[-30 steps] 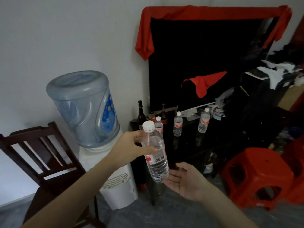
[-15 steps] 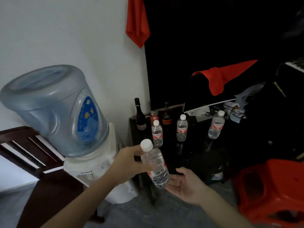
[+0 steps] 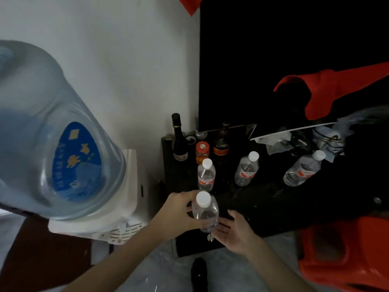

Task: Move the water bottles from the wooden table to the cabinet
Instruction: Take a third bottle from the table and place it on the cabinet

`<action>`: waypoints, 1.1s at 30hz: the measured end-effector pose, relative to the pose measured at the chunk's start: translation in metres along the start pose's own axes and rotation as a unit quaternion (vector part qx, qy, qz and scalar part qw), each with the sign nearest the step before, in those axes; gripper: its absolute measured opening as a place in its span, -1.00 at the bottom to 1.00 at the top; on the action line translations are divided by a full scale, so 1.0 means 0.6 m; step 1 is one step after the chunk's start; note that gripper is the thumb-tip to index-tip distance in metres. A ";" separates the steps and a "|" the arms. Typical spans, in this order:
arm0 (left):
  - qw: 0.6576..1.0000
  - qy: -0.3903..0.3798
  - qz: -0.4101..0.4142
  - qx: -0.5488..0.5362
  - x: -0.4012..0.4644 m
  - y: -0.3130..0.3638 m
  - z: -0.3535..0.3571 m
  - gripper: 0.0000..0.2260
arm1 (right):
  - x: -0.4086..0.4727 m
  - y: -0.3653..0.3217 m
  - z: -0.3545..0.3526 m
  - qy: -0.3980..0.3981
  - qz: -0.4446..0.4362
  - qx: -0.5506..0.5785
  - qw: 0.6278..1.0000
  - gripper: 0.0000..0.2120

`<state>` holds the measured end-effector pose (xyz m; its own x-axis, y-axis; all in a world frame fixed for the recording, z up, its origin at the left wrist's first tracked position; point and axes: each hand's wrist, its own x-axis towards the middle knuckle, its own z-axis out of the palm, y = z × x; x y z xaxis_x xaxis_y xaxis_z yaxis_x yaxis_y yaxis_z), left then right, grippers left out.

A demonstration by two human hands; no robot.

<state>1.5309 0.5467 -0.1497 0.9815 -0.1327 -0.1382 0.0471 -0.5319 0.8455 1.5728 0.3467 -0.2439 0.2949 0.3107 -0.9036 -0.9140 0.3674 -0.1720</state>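
Head cam had the left hand [image 3: 179,213] wrapped around a water bottle [image 3: 205,213] just over the cabinet's [image 3: 263,209] front-left edge, the right hand [image 3: 235,232] open palm-up beside its base. Three more bottles [image 3: 246,169] already stood further back. I'd say set it down flat in the bare front strip, clear of the nearest one.

I log a lived-in home room: water dispenser [image 3: 117,207], wine bottle [image 3: 179,140], red plastic stool [image 3: 345,253], draped red cloth [image 3: 336,89].
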 end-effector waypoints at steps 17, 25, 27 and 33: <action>0.989 -0.123 0.014 0.080 0.101 -0.130 0.075 -0.34 | 0.149 -0.042 -0.005 0.116 0.029 -0.051 0.992 -0.53; 0.990 -0.101 0.008 0.095 0.100 -0.143 0.090 -0.41 | 0.146 -0.057 0.000 0.116 0.024 -0.087 0.989 -0.71; 0.991 -0.096 0.005 0.096 0.102 -0.148 0.098 -0.40 | 0.143 -0.062 -0.002 0.118 0.028 -0.111 0.986 -0.64; 0.983 -0.128 -0.022 0.133 0.110 -0.127 0.089 -0.24 | 0.089 -0.089 0.010 0.129 -0.006 -0.324 0.937 -0.61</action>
<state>1.5823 0.5337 -0.2507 0.8992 -0.2921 -0.3257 0.0049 -0.7378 0.6750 1.6389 0.3491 -0.2804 0.3052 0.0568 -0.9506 -0.9133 -0.2653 -0.3091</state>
